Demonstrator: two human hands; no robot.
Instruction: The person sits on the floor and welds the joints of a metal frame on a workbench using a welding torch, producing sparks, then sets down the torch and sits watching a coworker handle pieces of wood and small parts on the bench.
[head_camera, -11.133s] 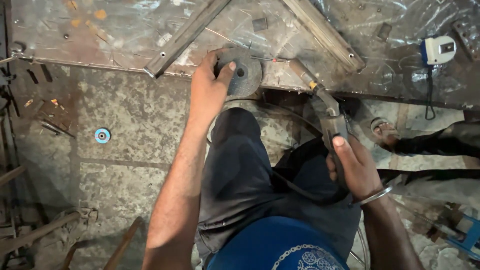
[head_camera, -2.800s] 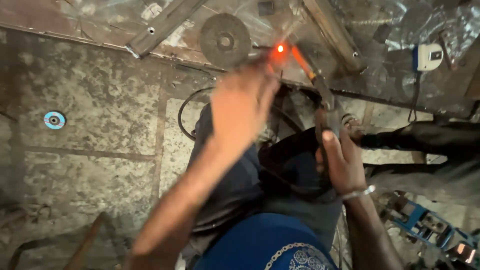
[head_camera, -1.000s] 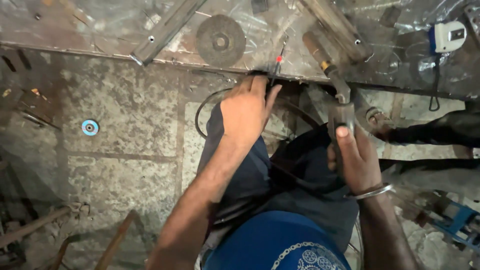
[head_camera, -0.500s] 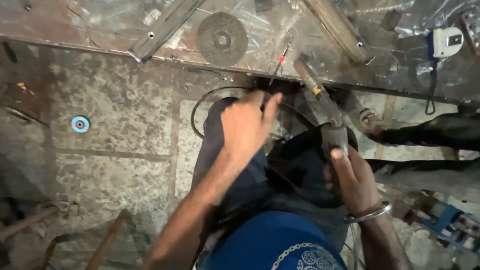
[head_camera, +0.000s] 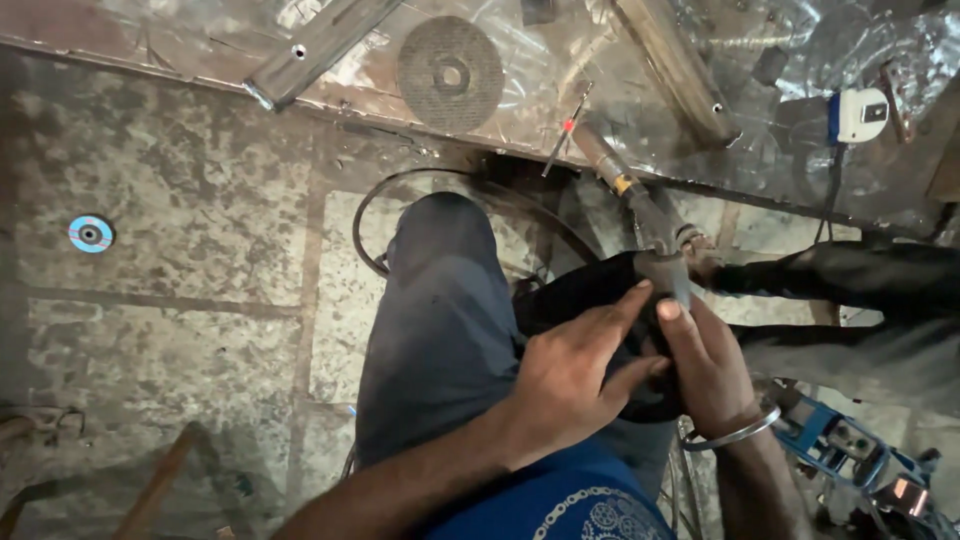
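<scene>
Left hand (head_camera: 575, 365) has dropped beside right hand (head_camera: 705, 365), which grips the brown-handled electrode holder (head_camera: 640, 205); left fingers spread.

Rough matt grinding disc (head_camera: 450, 73) on glossy crinkled plastic sheet (head_camera: 800, 60), stained concrete floor (head_camera: 190, 270)

Welding electrode holder (head_camera: 640, 205): long, grimy, brownish handle with a yellow band partway along, lying aslant from the edge of the metal sheet down toward the lap, its lower metal end gripped at the tip by the right hand (head_camera: 705, 365). Thin rod (head_camera: 565, 130): dark, slender, with a red spot near its middle, standing tilted just beside the holder's upper end. Black cloth (head_camera: 590, 300): crumpled on the lap, under the left hand (head_camera: 575, 375), touching the holder's lower end.
</scene>
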